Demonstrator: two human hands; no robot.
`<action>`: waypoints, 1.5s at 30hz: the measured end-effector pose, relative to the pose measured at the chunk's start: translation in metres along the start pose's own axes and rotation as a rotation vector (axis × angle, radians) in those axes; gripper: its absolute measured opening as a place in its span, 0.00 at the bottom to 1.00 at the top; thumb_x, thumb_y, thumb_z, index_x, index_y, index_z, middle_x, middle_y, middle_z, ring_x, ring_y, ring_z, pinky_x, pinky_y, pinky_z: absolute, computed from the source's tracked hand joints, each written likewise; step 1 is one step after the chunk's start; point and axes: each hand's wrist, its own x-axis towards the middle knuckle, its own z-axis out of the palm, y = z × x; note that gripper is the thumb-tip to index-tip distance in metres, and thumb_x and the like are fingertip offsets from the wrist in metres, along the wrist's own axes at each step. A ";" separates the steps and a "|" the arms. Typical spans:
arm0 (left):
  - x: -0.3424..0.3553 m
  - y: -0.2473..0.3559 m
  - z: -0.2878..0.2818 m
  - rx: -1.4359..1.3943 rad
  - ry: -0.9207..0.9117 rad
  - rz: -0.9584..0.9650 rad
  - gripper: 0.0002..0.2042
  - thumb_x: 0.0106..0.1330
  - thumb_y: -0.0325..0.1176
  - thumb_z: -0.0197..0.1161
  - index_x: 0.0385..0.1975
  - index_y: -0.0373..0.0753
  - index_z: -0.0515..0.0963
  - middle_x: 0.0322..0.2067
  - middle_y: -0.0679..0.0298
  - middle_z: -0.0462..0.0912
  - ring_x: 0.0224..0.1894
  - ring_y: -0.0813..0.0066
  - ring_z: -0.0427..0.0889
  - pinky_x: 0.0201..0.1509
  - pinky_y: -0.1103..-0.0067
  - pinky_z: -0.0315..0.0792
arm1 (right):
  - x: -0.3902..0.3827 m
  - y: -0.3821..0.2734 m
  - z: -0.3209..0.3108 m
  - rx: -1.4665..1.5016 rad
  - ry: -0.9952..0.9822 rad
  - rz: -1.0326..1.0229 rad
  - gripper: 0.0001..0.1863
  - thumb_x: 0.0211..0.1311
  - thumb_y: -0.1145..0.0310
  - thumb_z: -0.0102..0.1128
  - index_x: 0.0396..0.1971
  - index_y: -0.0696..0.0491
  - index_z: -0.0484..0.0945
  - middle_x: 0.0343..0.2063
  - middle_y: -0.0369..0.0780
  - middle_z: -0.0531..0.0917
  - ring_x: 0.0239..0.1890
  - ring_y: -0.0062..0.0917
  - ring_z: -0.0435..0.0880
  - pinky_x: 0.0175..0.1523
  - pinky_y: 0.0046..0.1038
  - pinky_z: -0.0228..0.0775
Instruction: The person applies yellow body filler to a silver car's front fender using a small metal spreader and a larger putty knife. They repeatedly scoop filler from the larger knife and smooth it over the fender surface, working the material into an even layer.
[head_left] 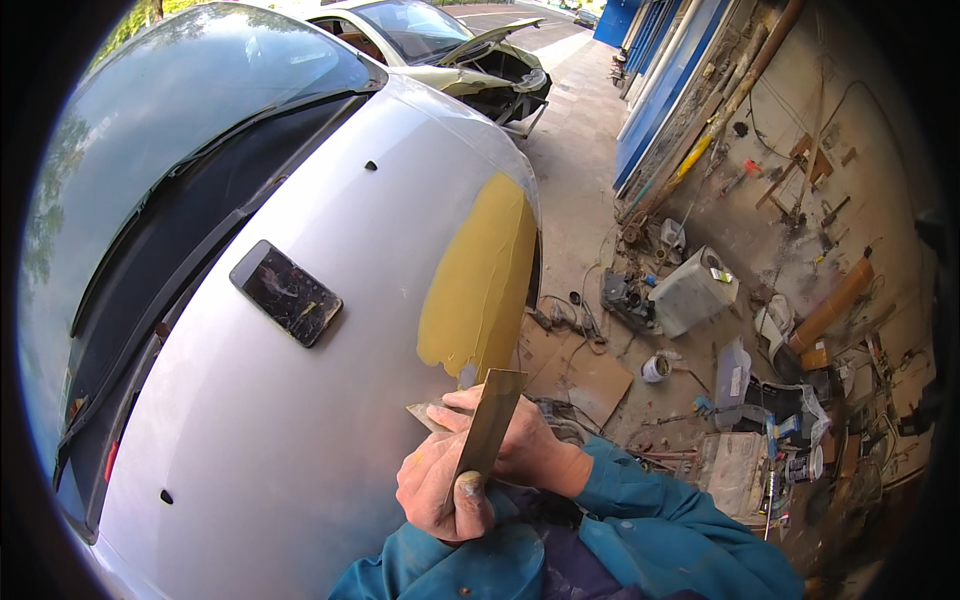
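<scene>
Blade (490, 420) grasped in your left hand (440, 488), right hand's (528, 445) grip unclear, you're seemingly spreading filler (480, 285), likely needing smoothing next.

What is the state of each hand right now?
Left hand: closed, holding a flat, brownish strip.
Right hand: partly hidden behind the strip; its grip cannot be told.

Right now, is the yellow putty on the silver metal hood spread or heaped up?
Spread: the yellow putty forms a broad patch with a ragged lower end.
</scene>
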 end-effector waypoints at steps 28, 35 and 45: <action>-0.016 -0.017 -0.003 -0.342 0.161 -0.659 0.23 0.89 0.42 0.60 0.53 0.20 0.85 0.42 0.60 0.90 0.42 0.75 0.83 0.51 0.79 0.74 | -0.025 0.009 -0.093 0.832 0.382 0.677 0.14 0.88 0.74 0.57 0.64 0.62 0.84 0.49 0.34 0.87 0.49 0.14 0.80 0.56 0.23 0.75; -0.004 -0.011 0.003 -0.039 -0.189 -0.276 0.17 0.87 0.33 0.62 0.60 0.22 0.86 0.48 0.49 0.92 0.44 0.63 0.87 0.53 0.73 0.79 | -0.025 -0.006 -0.081 0.955 0.383 0.772 0.17 0.88 0.73 0.58 0.67 0.62 0.83 0.51 0.32 0.88 0.50 0.12 0.79 0.57 0.21 0.74; 0.009 -0.014 0.005 0.196 -0.459 -0.103 0.18 0.74 0.22 0.69 0.62 0.26 0.86 0.45 0.47 0.91 0.41 0.48 0.89 0.47 0.66 0.83 | -0.021 0.050 -0.093 1.083 0.516 0.708 0.15 0.80 0.75 0.61 0.58 0.64 0.88 0.50 0.37 0.92 0.54 0.19 0.86 0.64 0.27 0.76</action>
